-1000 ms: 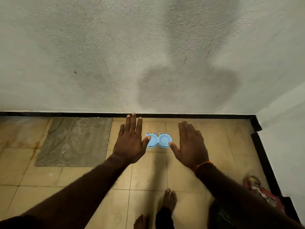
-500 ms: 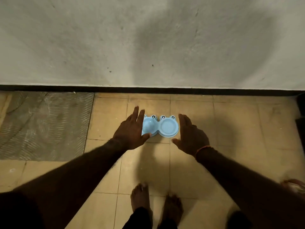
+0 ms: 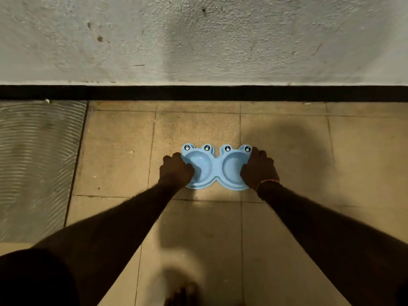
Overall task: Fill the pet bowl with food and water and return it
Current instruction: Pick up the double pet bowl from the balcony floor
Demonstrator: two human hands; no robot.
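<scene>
A light blue double pet bowl [image 3: 217, 167], shaped like two frog faces with small eyes along its far rim, lies on the tan floor tiles near the wall. Both of its round hollows look empty. My left hand [image 3: 175, 171] grips the bowl's left end, fingers curled over the rim. At the right end my right hand [image 3: 258, 171] is closed on the rim in the same way, with an orange band at the wrist.
A rough white wall [image 3: 198, 40] with a black skirting strip [image 3: 198, 93] rises just beyond the bowl. A grey ribbed patch of floor [image 3: 37, 168] lies to the left. My bare foot [image 3: 183, 294] shows at the bottom edge.
Both hands were spread open on either side of the bowl; they have dropped and closed on its two ends. The view has moved closer to the floor.
</scene>
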